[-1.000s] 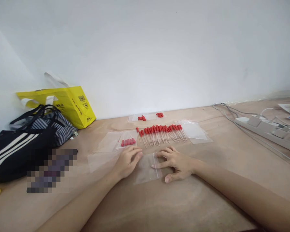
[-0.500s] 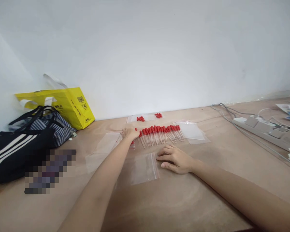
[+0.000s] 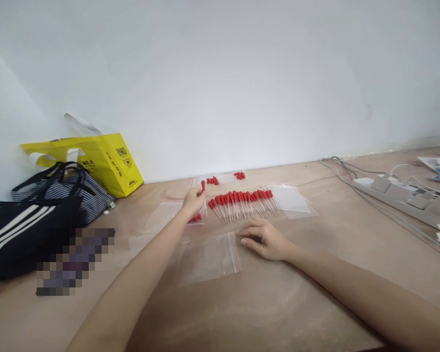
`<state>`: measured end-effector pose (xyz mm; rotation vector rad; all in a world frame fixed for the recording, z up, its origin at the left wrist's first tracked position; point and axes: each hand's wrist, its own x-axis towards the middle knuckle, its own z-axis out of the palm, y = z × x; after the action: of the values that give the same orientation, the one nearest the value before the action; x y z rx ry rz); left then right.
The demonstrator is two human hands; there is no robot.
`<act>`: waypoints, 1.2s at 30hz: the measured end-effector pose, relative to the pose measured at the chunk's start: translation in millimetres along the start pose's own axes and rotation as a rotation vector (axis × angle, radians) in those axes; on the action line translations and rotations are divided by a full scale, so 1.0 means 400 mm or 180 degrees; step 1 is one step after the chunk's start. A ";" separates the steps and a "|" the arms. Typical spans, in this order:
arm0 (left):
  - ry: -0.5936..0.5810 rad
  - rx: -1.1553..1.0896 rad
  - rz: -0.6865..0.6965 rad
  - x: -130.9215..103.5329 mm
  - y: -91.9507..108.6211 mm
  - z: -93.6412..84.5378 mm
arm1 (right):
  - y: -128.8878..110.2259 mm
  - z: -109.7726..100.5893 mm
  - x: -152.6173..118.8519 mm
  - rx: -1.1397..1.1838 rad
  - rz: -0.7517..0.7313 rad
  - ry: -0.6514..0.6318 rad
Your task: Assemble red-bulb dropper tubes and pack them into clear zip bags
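While the left hand (image 3: 193, 199) pinches one red-capped dropper (image 3: 203, 186) above the row (image 3: 242, 201), the right hand (image 3: 266, 240) lies spread at the empty bag's (image 3: 209, 255) 3 o'clock. Unpinned, that bag could slide, and a loose pinch could drop the dropper onto the tabletop (image 3: 315, 274).

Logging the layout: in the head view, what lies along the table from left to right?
Black striped bag → yellow bag → left hand holding a red-capped dropper → row of droppers → power strip.

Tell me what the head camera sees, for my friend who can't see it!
The left hand lifts one red-capped dropper above a row of droppers on a wooden table. The right hand rests flat beside an empty clear zip bag.
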<state>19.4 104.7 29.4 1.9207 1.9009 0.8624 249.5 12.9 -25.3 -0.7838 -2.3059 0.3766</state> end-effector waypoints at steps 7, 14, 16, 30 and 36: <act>-0.1039 0.0092 0.1632 -0.213 0.077 -0.027 | -0.013 0.026 0.008 0.1864 0.0944 0.0550; -0.0726 0.0245 0.2083 -0.278 0.074 0.004 | -0.036 0.020 0.014 0.2580 0.0928 0.0622; -0.0625 0.0188 0.2051 -0.283 0.056 0.011 | -0.036 0.014 0.015 0.2642 0.0994 0.0739; -0.1290 0.0678 0.1993 -0.314 -0.051 -0.056 | 0.060 -0.040 -0.006 0.2929 0.1608 0.1249; -0.1681 0.0699 0.1948 -0.323 -0.069 -0.053 | 0.049 -0.032 -0.009 0.2999 0.1657 0.1068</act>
<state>-7.8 -23.8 3.2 2.5929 1.1486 0.2227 268.6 26.8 -26.7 -0.8295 -1.3304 1.3195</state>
